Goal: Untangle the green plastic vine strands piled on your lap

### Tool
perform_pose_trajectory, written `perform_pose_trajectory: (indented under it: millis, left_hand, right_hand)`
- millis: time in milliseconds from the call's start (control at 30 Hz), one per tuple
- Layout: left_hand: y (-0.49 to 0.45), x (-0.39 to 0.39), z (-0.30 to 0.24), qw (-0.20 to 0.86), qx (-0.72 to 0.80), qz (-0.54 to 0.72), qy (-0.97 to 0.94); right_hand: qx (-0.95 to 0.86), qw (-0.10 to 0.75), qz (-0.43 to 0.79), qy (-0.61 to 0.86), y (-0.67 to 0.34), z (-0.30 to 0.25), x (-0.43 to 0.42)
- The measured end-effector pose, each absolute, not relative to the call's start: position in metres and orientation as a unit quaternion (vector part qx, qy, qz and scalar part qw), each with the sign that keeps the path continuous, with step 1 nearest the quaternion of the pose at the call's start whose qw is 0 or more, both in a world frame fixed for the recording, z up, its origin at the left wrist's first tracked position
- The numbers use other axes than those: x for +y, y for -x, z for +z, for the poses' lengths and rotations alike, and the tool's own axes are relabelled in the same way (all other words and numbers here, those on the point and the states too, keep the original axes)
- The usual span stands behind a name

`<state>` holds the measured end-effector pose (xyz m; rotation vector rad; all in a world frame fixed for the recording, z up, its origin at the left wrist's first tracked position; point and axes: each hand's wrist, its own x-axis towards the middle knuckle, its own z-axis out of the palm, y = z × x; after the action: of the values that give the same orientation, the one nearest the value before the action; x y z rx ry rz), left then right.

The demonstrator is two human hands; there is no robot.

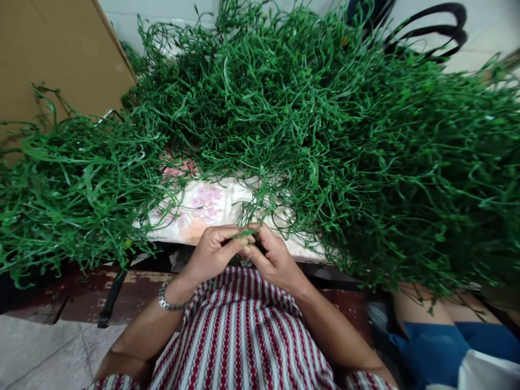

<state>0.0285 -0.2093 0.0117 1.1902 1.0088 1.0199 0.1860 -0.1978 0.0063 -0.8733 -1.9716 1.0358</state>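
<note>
A big heap of thin green plastic strands (325,124) covers most of the view. My left hand (213,250), with a metal bracelet on its wrist, and my right hand (274,259) meet just above my lap. Both pinch a small green sprig (254,219) that hangs from the heap's near edge. The fingers of both hands are curled closed around its stem. My lap is covered by red and white striped cloth (244,336).
A floral cloth (203,208) lies under the heap. A brown cardboard sheet (60,54) leans at the back left. Black bag handles (430,32) show at the top right. Another person's bare legs and blue clothing (439,330) sit at my right.
</note>
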Motion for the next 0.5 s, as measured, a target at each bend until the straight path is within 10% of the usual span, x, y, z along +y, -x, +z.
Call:
perform_pose_trajectory:
  millis: [500]
  left_hand:
    - [-0.04, -0.222, 0.005, 0.619, 0.435, 0.521, -0.395]
  right_hand:
    - [-0.827, 0.394, 0.219, 0.335, -0.184, -0.002, -0.199]
